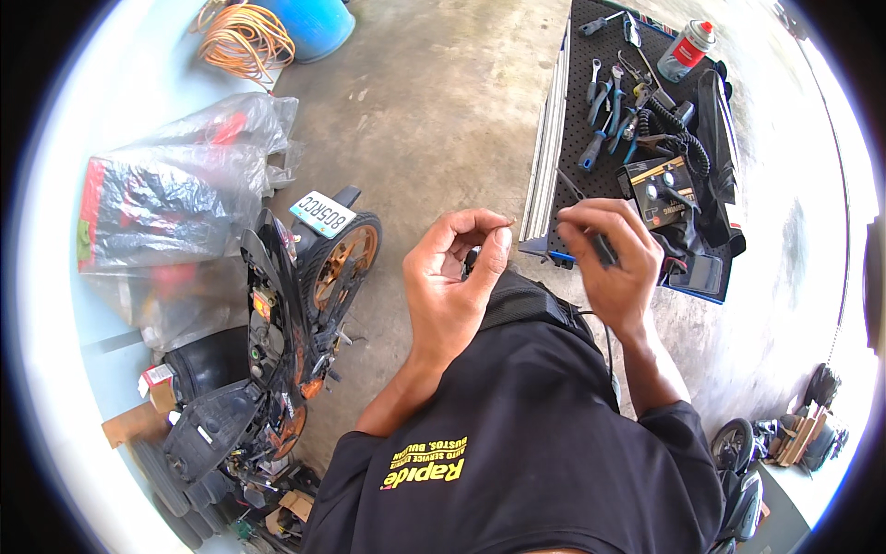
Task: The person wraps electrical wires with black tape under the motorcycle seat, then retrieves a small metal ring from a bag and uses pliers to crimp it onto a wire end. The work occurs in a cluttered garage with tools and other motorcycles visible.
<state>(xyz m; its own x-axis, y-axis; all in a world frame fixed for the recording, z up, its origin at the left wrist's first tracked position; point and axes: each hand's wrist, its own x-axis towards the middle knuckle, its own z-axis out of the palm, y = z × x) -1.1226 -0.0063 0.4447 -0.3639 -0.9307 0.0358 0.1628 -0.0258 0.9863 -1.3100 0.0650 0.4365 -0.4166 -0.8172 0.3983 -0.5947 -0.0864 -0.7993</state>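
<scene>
My left hand (457,277) is raised in front of my waist, with thumb and forefinger nearly meeting. At their tips shows a tiny yellowish bit (511,222), too small to name. My right hand (616,263) is at the near left corner of the tool cart, its fingers curled around a slim dark tool (604,249). A thin dark pointed end sticks out beyond the fingers; the tool's exact kind is partly hidden. On the cart top (581,92) beyond it lie pliers (616,100), a blue-handled screwdriver (592,150) and a black-and-gold box (657,189).
A spray can (688,51), coiled black cable (678,134) and phone (697,273) are on the cart. To my left stands a partly stripped motorcycle (286,314), near plastic-covered goods (185,194). Behind are an orange hose coil (245,42) and blue drum (314,23).
</scene>
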